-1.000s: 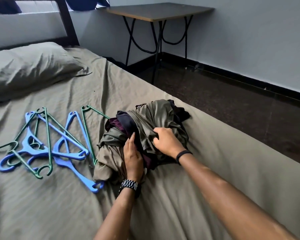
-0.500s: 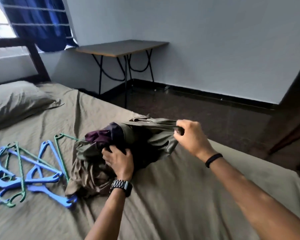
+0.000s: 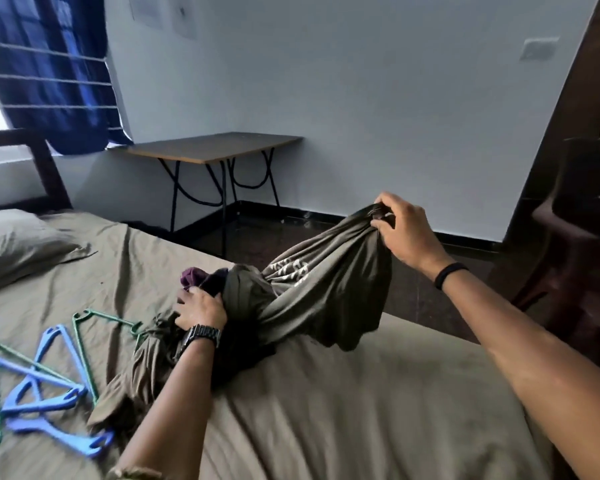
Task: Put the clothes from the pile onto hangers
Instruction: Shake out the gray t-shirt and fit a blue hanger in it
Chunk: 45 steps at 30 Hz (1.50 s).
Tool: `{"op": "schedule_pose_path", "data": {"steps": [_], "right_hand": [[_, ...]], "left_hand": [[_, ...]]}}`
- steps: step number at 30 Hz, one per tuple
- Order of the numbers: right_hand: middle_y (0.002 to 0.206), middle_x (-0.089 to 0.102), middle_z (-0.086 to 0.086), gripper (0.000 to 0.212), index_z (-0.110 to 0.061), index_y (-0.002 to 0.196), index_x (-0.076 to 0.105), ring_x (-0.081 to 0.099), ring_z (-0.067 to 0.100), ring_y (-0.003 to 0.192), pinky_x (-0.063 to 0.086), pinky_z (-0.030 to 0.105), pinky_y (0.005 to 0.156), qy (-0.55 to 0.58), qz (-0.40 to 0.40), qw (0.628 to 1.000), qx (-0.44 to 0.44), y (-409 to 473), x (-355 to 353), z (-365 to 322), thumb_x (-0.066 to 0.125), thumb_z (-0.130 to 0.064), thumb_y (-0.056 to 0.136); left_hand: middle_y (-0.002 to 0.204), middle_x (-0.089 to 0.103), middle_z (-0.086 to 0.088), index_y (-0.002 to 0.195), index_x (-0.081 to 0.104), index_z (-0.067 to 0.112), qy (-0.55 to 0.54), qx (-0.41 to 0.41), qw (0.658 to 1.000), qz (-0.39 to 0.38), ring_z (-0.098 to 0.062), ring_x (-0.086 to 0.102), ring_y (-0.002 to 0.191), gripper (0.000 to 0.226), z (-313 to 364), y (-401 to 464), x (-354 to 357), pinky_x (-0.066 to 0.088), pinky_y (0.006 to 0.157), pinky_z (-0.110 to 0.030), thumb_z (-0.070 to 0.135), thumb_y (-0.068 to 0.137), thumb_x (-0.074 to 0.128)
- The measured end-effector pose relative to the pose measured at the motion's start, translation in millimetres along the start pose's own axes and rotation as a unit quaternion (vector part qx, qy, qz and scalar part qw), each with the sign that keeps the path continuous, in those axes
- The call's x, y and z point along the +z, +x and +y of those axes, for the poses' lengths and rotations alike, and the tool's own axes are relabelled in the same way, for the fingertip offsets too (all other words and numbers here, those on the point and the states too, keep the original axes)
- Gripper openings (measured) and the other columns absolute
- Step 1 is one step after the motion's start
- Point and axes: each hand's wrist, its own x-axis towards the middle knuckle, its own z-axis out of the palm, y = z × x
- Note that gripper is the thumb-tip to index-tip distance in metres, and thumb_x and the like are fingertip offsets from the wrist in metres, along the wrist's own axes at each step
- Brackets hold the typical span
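A pile of clothes (image 3: pixel 142 368) lies on the bed (image 3: pixel 326 410), with olive, dark and purple (image 3: pixel 192 276) pieces in it. My right hand (image 3: pixel 404 230) grips one end of an olive T-shirt (image 3: pixel 326 292) with white print and holds it up to the right, stretched out of the pile. My left hand (image 3: pixel 200 308), with a wristwatch, presses down on the pile and grips the dark cloth there. Blue hangers (image 3: pixel 45 386) and green hangers (image 3: pixel 84 348) lie tangled on the sheet left of the pile.
A pillow (image 3: pixel 18 244) lies at the bed's head on the left. A small folding table (image 3: pixel 215 150) stands against the far wall past the bed. A dark chair (image 3: pixel 582 237) stands at the right edge. The bed's right edge drops to dark floor.
My right hand has pulled the olive T-shirt up and to the right, farther out of the pile. My left hand stays on the pile. The camera has tilted upward.
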Motion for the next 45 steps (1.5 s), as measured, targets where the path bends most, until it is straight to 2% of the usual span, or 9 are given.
{"op": "schedule_pose_path", "data": {"steps": [5,11,14,19,24,28,32,37,45], "right_hand": [[0.084,0.058,0.004,0.015,0.0,0.096,0.055,0.055,0.02,0.075,0.034,0.016,0.068,0.033,0.008,0.999,0.004,14.9,-5.9,-4.9,0.063,0.005,0.084],[0.095,0.06,0.005,0.018,-0.009,0.102,0.05,0.061,0.023,0.093,0.046,0.033,0.088,0.082,-0.057,0.994,0.038,28.4,-19.5,-10.9,0.058,-0.001,0.088],[0.098,0.058,0.0,0.027,-0.02,0.1,0.045,0.061,0.018,0.097,0.044,0.029,0.09,0.119,-0.072,0.989,0.042,38.3,-42.5,-11.0,0.057,0.0,0.088],[0.093,0.059,0.004,0.039,-0.033,0.09,0.041,0.056,0.014,0.087,0.042,0.027,0.08,0.093,-0.109,0.988,0.056,50.7,-90.5,-16.0,0.054,0.004,0.088],[0.097,0.062,0.017,0.027,-0.021,0.101,0.041,0.059,0.032,0.09,0.043,0.033,0.073,0.015,-0.068,0.994,0.089,59.4,-138.9,0.2,0.055,-0.001,0.09],[0.097,0.065,0.012,0.036,-0.023,0.11,0.036,0.062,0.025,0.084,0.048,0.037,0.074,-0.02,0.01,0.994,0.105,69.9,-185.0,10.6,0.055,0.0,0.091],[0.102,0.063,0.003,0.037,-0.018,0.117,0.049,0.059,0.016,0.095,0.039,0.024,0.078,-0.041,0.074,0.99,0.11,84.4,-220.2,11.5,0.059,0.003,0.088],[0.086,0.063,-0.003,0.03,-0.022,0.076,0.067,0.059,0.013,0.079,0.041,0.023,0.074,-0.054,0.057,0.992,0.099,83.3,-228.9,4.7,0.057,0.006,0.085],[0.07,0.061,0.007,0.009,-0.011,0.092,0.061,0.064,0.016,0.057,0.052,0.023,0.05,0.206,0.047,0.969,0.128,65.2,-221.4,-7.1,0.06,-0.002,0.09]], "left_hand": [[0.119,0.054,-0.02,0.121,0.053,0.004,-0.015,0.25,0.962,0.103,-0.04,0.053,0.105,0.044,17.6,-1.8,-6.4,0.041,0.091,-0.045,0.025,0.084,0.061],[0.137,0.05,-0.012,0.139,0.043,0.006,-0.191,0.465,0.858,-0.107,-0.026,0.043,0.131,0.05,96.5,-37.1,-6.7,0.024,0.106,-0.017,0.006,0.09,0.055],[0.145,0.044,-0.007,0.145,0.034,0.015,-0.214,0.503,0.814,-0.197,-0.019,0.034,0.138,0.071,146.5,-43.2,-22.5,0.025,0.116,-0.032,-0.002,0.079,0.055],[0.108,0.068,-0.02,0.106,0.062,-0.002,-0.283,0.463,0.731,-0.413,-0.02,0.062,0.095,0.033,201.3,-69.0,-61.6,0.051,0.086,-0.038,-0.012,0.076,0.052],[0.081,0.067,-0.006,0.083,0.06,0.012,-0.213,0.55,0.779,-0.213,-0.014,0.058,0.068,0.015,242.7,-73.5,-113.6,0.048,0.065,-0.028,0.0,0.077,0.066],[0.08,0.069,-0.002,0.092,0.062,0.017,-0.237,0.595,0.75,-0.164,-0.013,0.062,0.065,0.012,271.2,-81.4,-167.0,0.052,0.059,-0.024,0.013,0.085,0.07],[0.061,0.06,0.013,0.068,0.064,0.022,-0.092,0.653,0.697,-0.282,0.0,0.054,0.058,0.021,294.3,-114.5,-219.3,0.041,0.058,-0.014,0.032,0.087,0.068],[0.086,0.066,-0.006,0.09,0.064,0.003,-0.144,0.629,0.58,-0.497,-0.018,0.065,0.085,0.018,309.0,-158.9,-230.0,0.055,0.079,-0.034,0.021,0.087,0.063],[0.128,0.053,-0.009,0.117,0.041,0.02,-0.326,0.674,0.586,-0.31,-0.019,0.064,0.106,0.05,346.4,-197.5,-200.2,0.054,0.091,-0.034,0.006,0.081,0.073]]}}
